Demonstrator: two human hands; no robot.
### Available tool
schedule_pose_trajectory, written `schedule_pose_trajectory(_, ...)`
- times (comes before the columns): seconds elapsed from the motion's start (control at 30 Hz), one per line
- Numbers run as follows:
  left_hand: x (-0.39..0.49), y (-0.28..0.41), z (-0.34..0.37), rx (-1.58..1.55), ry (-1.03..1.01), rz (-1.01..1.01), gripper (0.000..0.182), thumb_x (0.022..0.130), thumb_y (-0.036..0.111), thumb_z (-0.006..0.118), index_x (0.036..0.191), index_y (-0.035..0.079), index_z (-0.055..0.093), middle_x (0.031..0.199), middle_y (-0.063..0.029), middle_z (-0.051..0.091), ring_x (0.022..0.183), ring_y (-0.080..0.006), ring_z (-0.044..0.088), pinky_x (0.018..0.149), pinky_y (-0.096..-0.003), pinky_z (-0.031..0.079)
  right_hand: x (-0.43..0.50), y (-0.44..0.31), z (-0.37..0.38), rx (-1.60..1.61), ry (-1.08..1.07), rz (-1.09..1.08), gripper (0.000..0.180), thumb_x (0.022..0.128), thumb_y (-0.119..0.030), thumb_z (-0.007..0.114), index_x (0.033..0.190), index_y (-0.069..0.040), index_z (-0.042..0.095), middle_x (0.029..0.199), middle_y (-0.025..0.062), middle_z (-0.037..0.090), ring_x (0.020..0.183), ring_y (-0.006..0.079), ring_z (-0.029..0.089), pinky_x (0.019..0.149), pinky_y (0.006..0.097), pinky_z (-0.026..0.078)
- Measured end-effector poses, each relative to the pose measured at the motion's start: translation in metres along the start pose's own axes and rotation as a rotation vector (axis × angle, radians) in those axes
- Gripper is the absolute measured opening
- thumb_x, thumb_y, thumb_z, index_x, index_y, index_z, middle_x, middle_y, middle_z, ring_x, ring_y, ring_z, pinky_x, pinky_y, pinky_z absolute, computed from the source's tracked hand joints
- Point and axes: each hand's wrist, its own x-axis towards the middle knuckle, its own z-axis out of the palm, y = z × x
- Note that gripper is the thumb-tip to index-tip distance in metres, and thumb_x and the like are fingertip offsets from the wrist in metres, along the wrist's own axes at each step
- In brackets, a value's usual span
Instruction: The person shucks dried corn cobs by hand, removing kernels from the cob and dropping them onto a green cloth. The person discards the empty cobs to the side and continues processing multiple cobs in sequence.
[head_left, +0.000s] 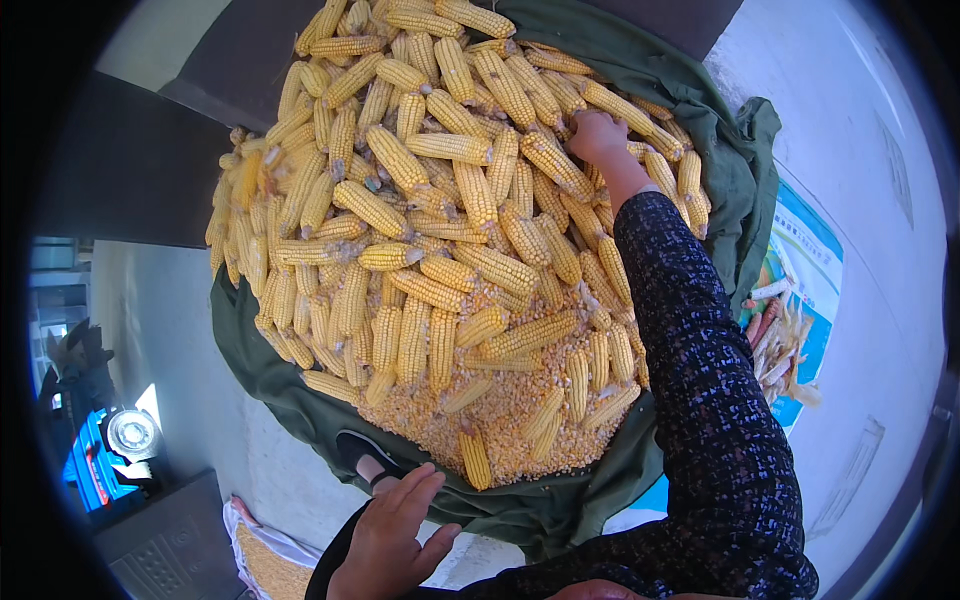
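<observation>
A big heap of yellow corn cobs (450, 180) lies on a dark green cloth (285, 397). My right hand (600, 139) reaches to the heap's upper right, its fingers down among the cobs. A cob hides the fingertips, so a grip on one does not show. Low in the view, my left hand (397, 529) hovers near the cloth's front edge, thumb apart from the fingers and nothing in it. Loose kernels (517, 427) cover the heap's near side, with a single cob (474, 459) closest to me. At the left, one cob (247, 180) looks blurred.
Bare cobs and husks (780, 341) rest on a blue and white printed sheet (814, 240) at the right. A dark shoe (360, 450) is at the cloth's edge. Lower left are a white sack (247, 521) with yellow grain and a blue machine (94, 465). Dark panels (127, 165) border the heap.
</observation>
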Motion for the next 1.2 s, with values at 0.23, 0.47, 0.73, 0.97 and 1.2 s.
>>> schedule_pose_trajectory(0.23,0.002,-0.006,0.011,0.107,-0.038,0.107,0.053,0.074,0.018,0.070,0.119,-0.002,0.050,0.120,-0.0215,0.053,0.104,-0.0334,0.057,0.082,-0.0357,0.047,-0.015,0.001,0.009,0.090,0.195,-0.003,0.030,0.074,-0.022,0.059,0.101,-0.012,0.066,0.102,0.0079,0.064,0.106,0.0277,0.054,0.097,0.0457,0.029)
schedule_pose_trajectory(0.47,-0.007,-0.002,0.008,0.124,0.086,0.147,0.053,0.074,0.020,0.067,0.119,-0.001,0.048,0.117,-0.0205,0.054,0.095,-0.0343,0.059,0.076,-0.0375,0.047,-0.049,0.051,-0.007,1.245,0.385,0.056,0.026,0.071,-0.012,0.067,0.096,-0.005,0.064,0.079,0.0044,0.062,0.072,0.0168,0.059,0.071,0.0273,0.042)
schedule_pose_trajectory(0.73,-0.032,0.007,0.009,0.032,0.279,0.114,0.055,0.078,0.021,0.066,0.124,-0.002,0.046,0.113,-0.0202,0.057,0.101,-0.0322,0.059,0.085,-0.0355,0.047,-0.166,0.007,-0.076,2.007,-0.074,0.109,0.028,0.078,0.005,0.053,0.103,-0.007,0.055,0.084,0.0025,0.060,0.072,0.0125,0.060,0.065,0.0261,0.054)
schedule_pose_trajectory(0.97,-0.003,0.007,0.024,-1.200,0.232,0.004,0.049,0.091,0.033,0.053,0.124,-0.002,0.044,0.111,-0.0168,0.059,0.099,-0.0226,0.060,0.081,-0.0312,0.047,-0.273,-0.068,-0.137,1.587,-0.313,-0.265,0.031,0.075,0.006,0.063,0.103,-0.007,0.057,0.087,0.0012,0.062,0.075,0.0084,0.058,0.062,0.0193,0.047)
schedule_pose_trajectory(1.2,-0.009,0.037,0.023,-1.860,0.214,0.066,0.033,0.089,0.031,0.058,0.107,0.005,0.054,0.092,-0.0064,0.061,0.078,-0.0162,0.059,0.073,-0.0282,0.048,-0.393,-0.121,-0.188,1.277,-0.169,-0.627,0.040,0.071,0.010,0.059,0.108,-0.004,0.056,0.102,0.0018,0.059,0.086,0.0078,0.056,0.075,0.0218,0.047)
